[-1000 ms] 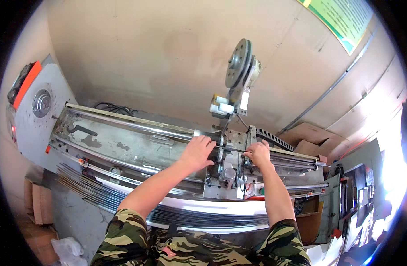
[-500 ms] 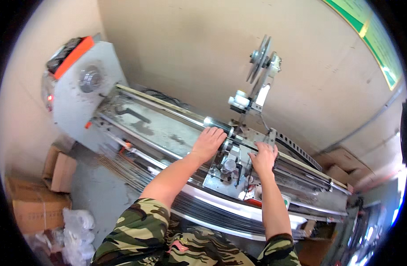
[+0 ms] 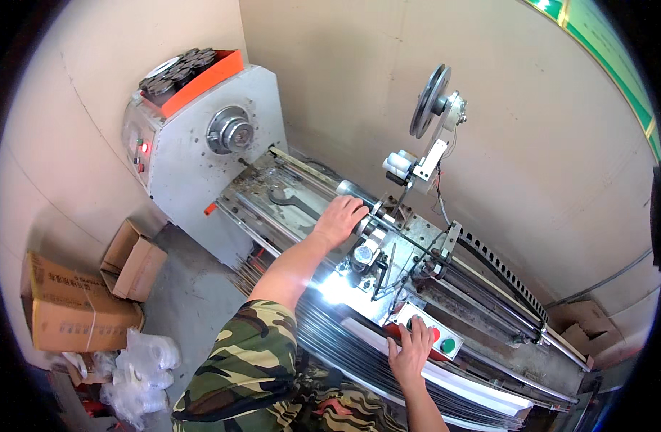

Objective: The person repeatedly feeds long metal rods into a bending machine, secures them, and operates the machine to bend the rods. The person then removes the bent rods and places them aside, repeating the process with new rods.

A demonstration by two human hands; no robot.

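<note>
At the middle of the machine's carriage [image 3: 420, 229], my left hand [image 3: 340, 220] curls its closed fingers over the clamp area, just in front of a metal cylinder [image 3: 356, 191]. What lies under those fingers is hidden. A thin dark rod [image 3: 410, 240] runs right from beside the fingertips across the carriage. Lower right, my right hand [image 3: 412, 349] is open, fingers spread over the left part of a control box [image 3: 417, 312] with a white face. A red button [image 3: 436, 335] shows beside the fingers, and a green button [image 3: 448, 345] lies further right. Contact with the box cannot be made out.
A grey headstock [image 3: 201, 155] with a round chuck [image 3: 230, 130] stands left, topped by an orange tray [image 3: 204, 81] of dark round parts. A wrench [image 3: 294, 203] lies on the bed. A wheel arm [image 3: 433, 101] rises behind. Long rods [image 3: 345, 338] lie in front; cartons [image 3: 78, 306] stand left.
My right hand has left the rod area on the carriage and come down to the control box. My left hand stays at the clamp area. The view has shifted, bringing the headstock further in.
</note>
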